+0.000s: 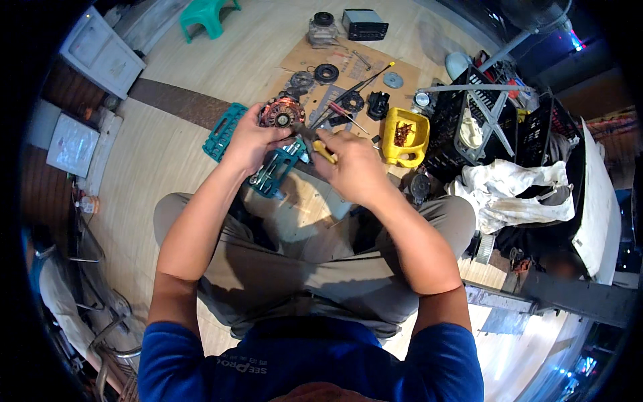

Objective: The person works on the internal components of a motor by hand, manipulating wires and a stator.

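My left hand (252, 142) is closed round the side of a round motor part with copper windings (282, 111), its hub facing up. In my right hand (356, 164) is a pair of pliers with a yellow handle (324, 153). The metal head of the pliers points at the lower right rim of the wound part; whether it touches cannot be made out. Just below my hands lies an open teal socket set case (274, 175) with metal pieces in it. Its other teal half (224, 132) shows left of my left hand.
Loose round parts and a screwdriver (348, 118) lie on cardboard (305, 59) ahead. A cut yellow jug (406, 153) holding small brown pieces stands to the right, before black crates (443, 137) and a white cloth (512, 195). A green stool (203, 19) is far left.
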`<state>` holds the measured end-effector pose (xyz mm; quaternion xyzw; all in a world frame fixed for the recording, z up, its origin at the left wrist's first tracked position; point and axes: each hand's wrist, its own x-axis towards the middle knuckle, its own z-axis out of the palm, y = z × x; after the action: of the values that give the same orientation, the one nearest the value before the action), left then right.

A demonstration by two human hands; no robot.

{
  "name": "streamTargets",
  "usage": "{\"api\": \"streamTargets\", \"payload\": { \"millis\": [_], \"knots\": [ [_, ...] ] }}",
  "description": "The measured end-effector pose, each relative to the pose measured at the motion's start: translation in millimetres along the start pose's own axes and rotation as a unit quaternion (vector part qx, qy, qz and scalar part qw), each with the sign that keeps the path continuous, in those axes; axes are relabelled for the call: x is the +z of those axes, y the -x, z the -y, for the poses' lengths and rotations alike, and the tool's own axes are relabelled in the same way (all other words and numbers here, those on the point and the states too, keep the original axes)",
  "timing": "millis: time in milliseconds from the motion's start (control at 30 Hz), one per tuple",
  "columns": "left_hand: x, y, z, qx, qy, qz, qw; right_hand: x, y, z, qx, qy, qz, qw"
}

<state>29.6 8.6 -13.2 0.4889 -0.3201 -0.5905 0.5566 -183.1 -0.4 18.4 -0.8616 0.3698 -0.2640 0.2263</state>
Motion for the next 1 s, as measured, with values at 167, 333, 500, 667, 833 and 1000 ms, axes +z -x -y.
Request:
{"api": "streamTargets", "payload": {
  "millis": [167,333,500,667,833,1000],
  "knots": [
    [-4,-3,6,0.003,0.041,-0.018,0.999,-6,-4,-8,0.026,-0.039,-0.042,0.998],
    [-5,-5,3,0.021,0.061,-0.028,0.997,21,-1,-30,0.049,-0.046,-0.054,0.996],
    [-12,-12,6,0.029,0.105,-0.016,0.994,108,14,-94,0.200,0.087,0.232,0.948],
    [-16,-8,11,0.049,0.119,-0.018,0.992,174,82,-170,0.218,0.229,0.490,0.812],
    [-17,-4,4,0.054,0.202,0.052,0.976,212,87,-205,0.269,0.275,0.447,0.808],
    [-27,-9,3,0.033,0.241,0.108,0.964,225,100,-215,0.291,0.288,0.413,0.814]
  ]
}}
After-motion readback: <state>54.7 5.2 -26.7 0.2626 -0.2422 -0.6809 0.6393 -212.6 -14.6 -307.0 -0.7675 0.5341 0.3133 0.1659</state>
